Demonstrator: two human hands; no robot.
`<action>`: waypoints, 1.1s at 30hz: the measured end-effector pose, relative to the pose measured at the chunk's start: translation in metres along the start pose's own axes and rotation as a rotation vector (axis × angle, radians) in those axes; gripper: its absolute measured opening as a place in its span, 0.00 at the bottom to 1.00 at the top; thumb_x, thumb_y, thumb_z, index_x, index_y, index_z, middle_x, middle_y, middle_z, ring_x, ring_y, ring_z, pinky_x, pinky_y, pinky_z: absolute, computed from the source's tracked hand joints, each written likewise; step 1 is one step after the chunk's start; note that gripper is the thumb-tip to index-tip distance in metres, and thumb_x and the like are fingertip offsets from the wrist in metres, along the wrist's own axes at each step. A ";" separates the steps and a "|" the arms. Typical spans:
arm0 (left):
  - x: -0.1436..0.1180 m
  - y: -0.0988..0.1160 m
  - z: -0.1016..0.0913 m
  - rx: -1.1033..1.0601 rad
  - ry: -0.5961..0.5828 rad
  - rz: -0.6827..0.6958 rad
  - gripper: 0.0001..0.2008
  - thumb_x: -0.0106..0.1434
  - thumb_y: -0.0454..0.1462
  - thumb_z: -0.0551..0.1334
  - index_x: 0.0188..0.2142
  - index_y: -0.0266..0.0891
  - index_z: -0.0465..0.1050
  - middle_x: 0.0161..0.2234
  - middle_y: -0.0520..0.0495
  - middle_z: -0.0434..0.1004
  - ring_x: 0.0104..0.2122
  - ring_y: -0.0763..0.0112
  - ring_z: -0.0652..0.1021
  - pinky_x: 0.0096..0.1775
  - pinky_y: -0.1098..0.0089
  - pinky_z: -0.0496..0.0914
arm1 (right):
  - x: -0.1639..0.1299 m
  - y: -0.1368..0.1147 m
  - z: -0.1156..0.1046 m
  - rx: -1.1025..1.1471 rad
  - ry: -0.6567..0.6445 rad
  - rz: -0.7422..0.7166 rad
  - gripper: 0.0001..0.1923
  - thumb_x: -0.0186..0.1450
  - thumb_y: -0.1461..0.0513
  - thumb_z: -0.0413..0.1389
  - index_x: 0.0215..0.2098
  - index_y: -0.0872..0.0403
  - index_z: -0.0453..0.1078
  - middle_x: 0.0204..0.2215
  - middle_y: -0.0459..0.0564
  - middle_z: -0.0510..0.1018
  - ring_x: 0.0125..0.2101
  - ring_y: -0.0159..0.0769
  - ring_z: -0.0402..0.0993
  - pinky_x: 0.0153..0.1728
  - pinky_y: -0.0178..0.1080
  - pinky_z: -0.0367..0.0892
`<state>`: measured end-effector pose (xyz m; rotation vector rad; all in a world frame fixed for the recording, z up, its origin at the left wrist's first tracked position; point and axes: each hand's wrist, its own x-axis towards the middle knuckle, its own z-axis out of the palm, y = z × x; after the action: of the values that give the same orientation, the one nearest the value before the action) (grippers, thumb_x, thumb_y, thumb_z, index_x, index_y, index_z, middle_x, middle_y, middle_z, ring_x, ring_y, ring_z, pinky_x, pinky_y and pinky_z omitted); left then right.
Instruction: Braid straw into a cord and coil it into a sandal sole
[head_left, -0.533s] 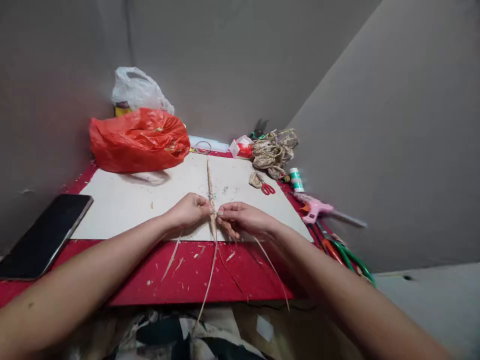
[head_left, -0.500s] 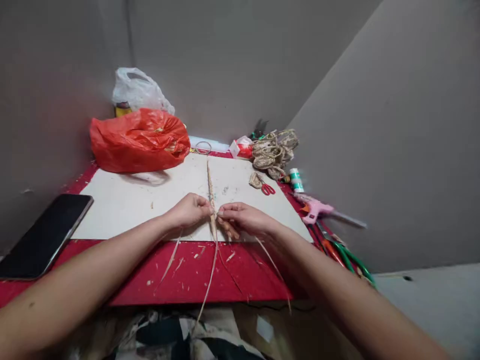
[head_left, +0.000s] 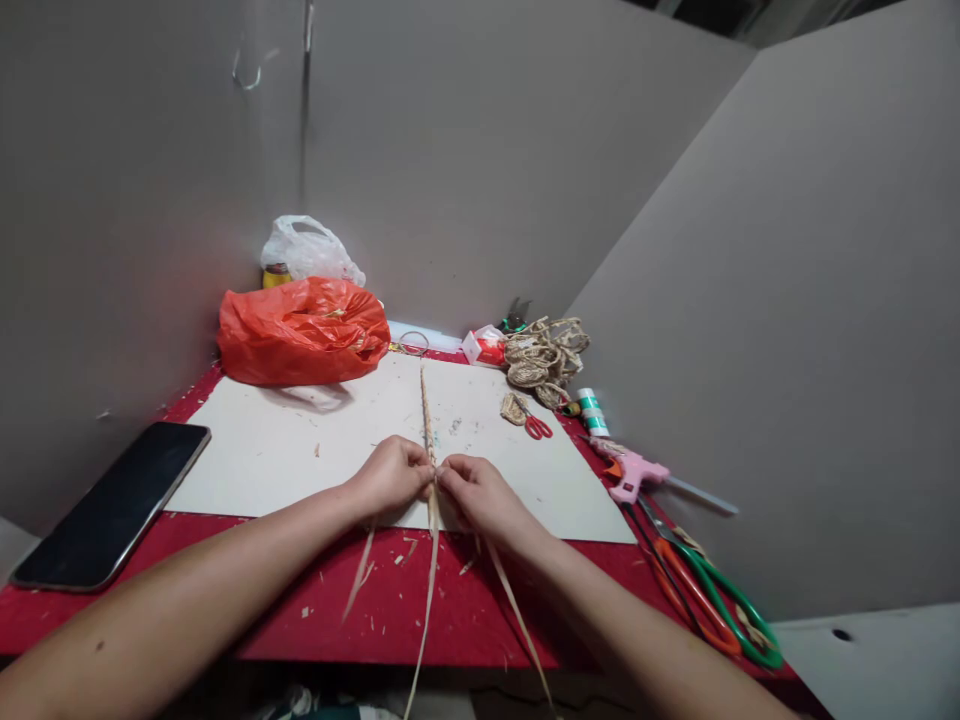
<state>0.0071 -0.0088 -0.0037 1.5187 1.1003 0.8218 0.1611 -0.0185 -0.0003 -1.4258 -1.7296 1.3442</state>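
Low in the frame, loose straw strips [head_left: 431, 590] hang from the person's fingers down over the near edge of the red table [head_left: 300, 630], which is flecked with pale scraps. Just above them, at centre, the left hand [head_left: 394, 478] and the right hand [head_left: 480, 492] meet almost knuckle to knuckle. Both are closed in a pinch, thumbs and fingertips pressed on the near end of a thin braided straw cord [head_left: 426, 410]. The cord runs straight away from the hands up the middle of a white board [head_left: 285, 450] lying on the table.

At the left edge, a dark phone [head_left: 112, 505] lies flat on the red surface beside the board. On the right side, green-handled scissors [head_left: 720, 600] and an orange-handled pair [head_left: 675, 575] lie together, with a pink glue gun [head_left: 634, 472] just beyond them. Farther up sit small red scissors [head_left: 536, 427] on the board and a green-and-white spool [head_left: 592, 410] off its edge.

Against the far wall, a tangle of jute rope [head_left: 544, 355] rests right of centre. An orange plastic bag [head_left: 304, 330] bulges at the board's far left corner, with a white plastic bag [head_left: 311, 250] behind it.
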 end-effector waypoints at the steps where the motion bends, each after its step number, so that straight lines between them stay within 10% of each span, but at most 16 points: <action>1: 0.000 -0.001 0.000 -0.039 -0.017 -0.016 0.09 0.50 0.36 0.57 0.18 0.35 0.69 0.18 0.52 0.69 0.21 0.75 0.66 0.28 0.73 0.60 | -0.002 0.000 0.003 -0.035 0.037 -0.013 0.12 0.62 0.57 0.47 0.23 0.52 0.60 0.10 0.38 0.59 0.11 0.27 0.54 0.15 0.31 0.49; 7: -0.002 0.001 0.001 -0.188 -0.055 -0.111 0.07 0.50 0.35 0.57 0.19 0.36 0.67 0.12 0.57 0.58 0.14 0.81 0.55 0.20 0.75 0.50 | -0.016 -0.010 0.014 -0.628 0.339 -0.135 0.15 0.64 0.60 0.45 0.22 0.54 0.64 0.18 0.48 0.73 0.21 0.32 0.66 0.23 0.34 0.55; 15: -0.005 0.009 0.006 -0.265 0.017 -0.219 0.14 0.54 0.35 0.57 0.14 0.39 0.57 0.08 0.59 0.48 0.10 0.81 0.50 0.16 0.72 0.42 | -0.023 -0.036 0.026 -1.164 0.342 -0.034 0.16 0.66 0.61 0.44 0.35 0.55 0.73 0.29 0.57 0.81 0.29 0.42 0.77 0.27 0.38 0.56; 33: -0.001 -0.001 0.006 -0.125 0.124 -0.082 0.10 0.50 0.29 0.58 0.14 0.34 0.67 0.14 0.55 0.63 0.17 0.81 0.60 0.22 0.76 0.53 | -0.014 -0.025 0.010 -0.859 0.145 -0.126 0.15 0.67 0.61 0.46 0.31 0.54 0.72 0.25 0.50 0.78 0.24 0.33 0.70 0.26 0.32 0.56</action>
<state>0.0117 -0.0116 -0.0063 1.3255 1.1717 0.9202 0.1468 -0.0341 0.0219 -1.7243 -2.3705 0.3876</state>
